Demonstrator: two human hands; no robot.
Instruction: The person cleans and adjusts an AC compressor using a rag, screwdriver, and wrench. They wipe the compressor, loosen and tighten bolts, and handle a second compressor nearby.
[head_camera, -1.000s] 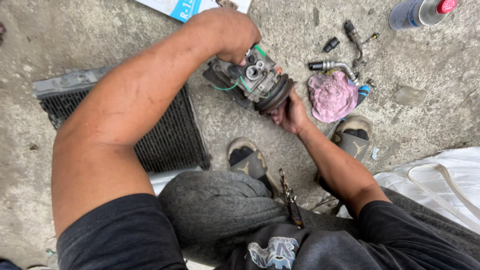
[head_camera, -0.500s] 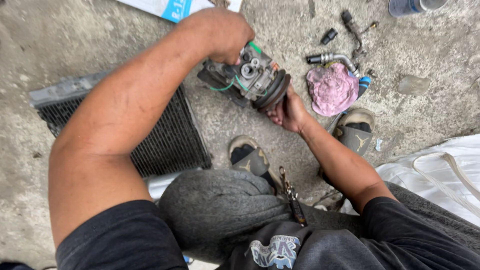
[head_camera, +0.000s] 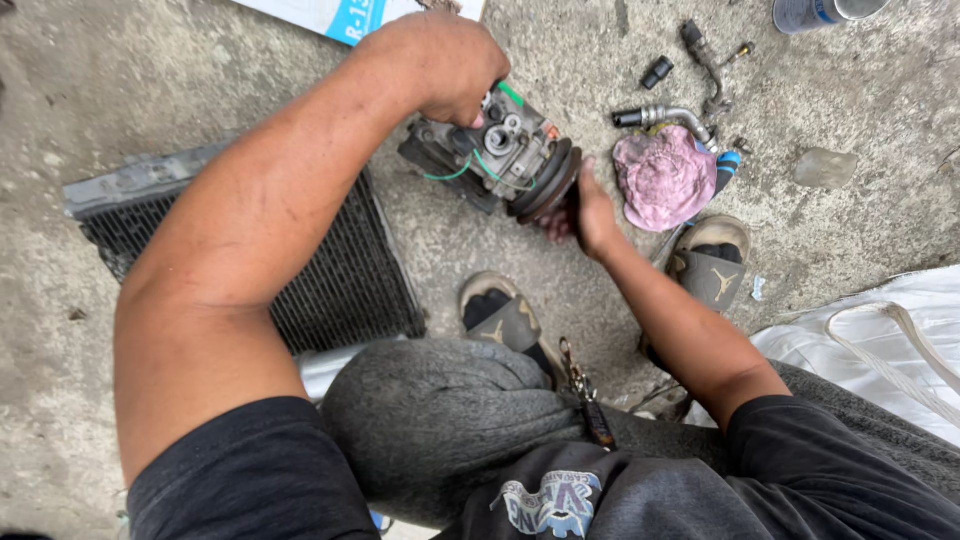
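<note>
Both hands working a car air-conditioning compressor (head_camera: 505, 155) on the concrete floor (head_camera: 150, 80), upper middle of the frame.

The left hand (head_camera: 440, 62) is clamping down over the compressor's back end, grip closed on the housing, while the right hand (head_camera: 585, 210) is cupping the dark pulley (head_camera: 545, 185) at its front, fingers wrapped on the rim. A pink rag (head_camera: 665, 180) is lying just right of it, a finned condenser (head_camera: 320, 270) is sitting at centre left, and a bent metal pipe (head_camera: 665, 117) is resting above the rag.
</note>
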